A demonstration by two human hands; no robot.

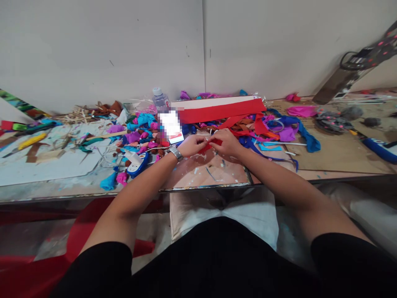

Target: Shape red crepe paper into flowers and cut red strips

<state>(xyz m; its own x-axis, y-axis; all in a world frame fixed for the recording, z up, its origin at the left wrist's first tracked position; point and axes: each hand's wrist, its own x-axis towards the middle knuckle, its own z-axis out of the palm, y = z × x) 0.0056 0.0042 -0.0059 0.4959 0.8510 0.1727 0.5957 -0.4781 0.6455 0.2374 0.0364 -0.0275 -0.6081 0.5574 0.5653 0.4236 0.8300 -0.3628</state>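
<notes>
My left hand (192,145), with a watch on its wrist, is closed in a pinch over the near part of the work table (198,176). Close beside it my right hand (228,142) is pinched too, and the fingertips of both nearly meet. A small piece of red crepe paper (217,145) is held between them, its edges partly hidden by the fingers. Just beyond the hands lie a long red crepe paper strip (221,111) and looser red scraps. A lit phone (171,126) leans up to the left of my left hand.
Crumpled coloured paper pieces (141,134) crowd the table around a clear bottle (160,100). A blue-and-white power strip (137,164) sits at front left. Further left are a yellow-handled cutter (32,141) and wood sticks; cardboard (325,153) lies at right.
</notes>
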